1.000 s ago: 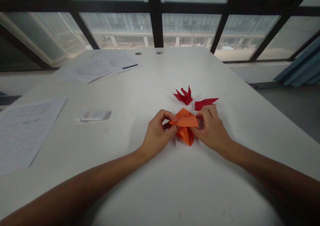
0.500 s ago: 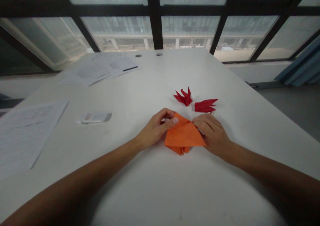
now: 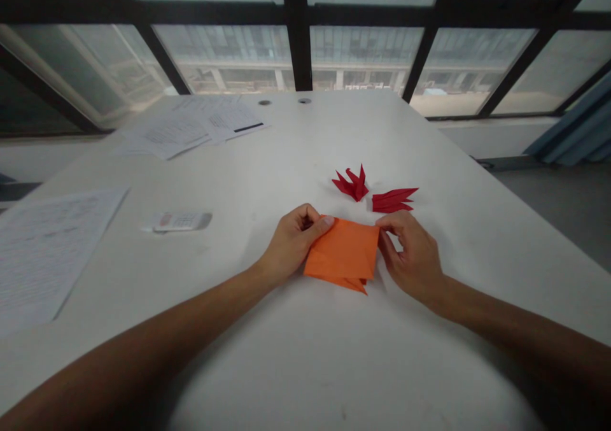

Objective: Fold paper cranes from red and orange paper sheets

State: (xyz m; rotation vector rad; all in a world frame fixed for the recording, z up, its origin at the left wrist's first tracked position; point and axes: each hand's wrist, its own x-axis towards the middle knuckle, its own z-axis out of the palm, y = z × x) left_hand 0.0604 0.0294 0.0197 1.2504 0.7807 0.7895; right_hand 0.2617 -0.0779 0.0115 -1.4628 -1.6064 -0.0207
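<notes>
A folded sheet of orange origami paper (image 3: pixel 342 249) is held low over the table, its upper face nearly square and pointed flaps showing under the lower edge. My left hand (image 3: pixel 296 237) pinches its upper left corner, thumb on top. At the upper right corner, the fingertips of my right hand (image 3: pixel 413 253) are closed on the paper's edge. Just beyond lie two red folded paper pieces: a spiky red origami figure (image 3: pixel 353 184) with upright points, and a flatter red origami piece (image 3: pixel 394 200) with long tips pointing right.
On the white table (image 3: pixel 286 367), a white eraser-like block (image 3: pixel 181 221) in a clear wrapper lies to the left. Printed sheets (image 3: pixel 52 259) rest at the left edge, with more papers (image 3: pixel 186 125) at the back left. Two round cable holes (image 3: pixel 304 101) sit near the window.
The orange paper's top face went from a slanted, triangle-like shape to a flat near-square. My right hand moved from behind the paper to its upper right corner. The red pieces stayed put.
</notes>
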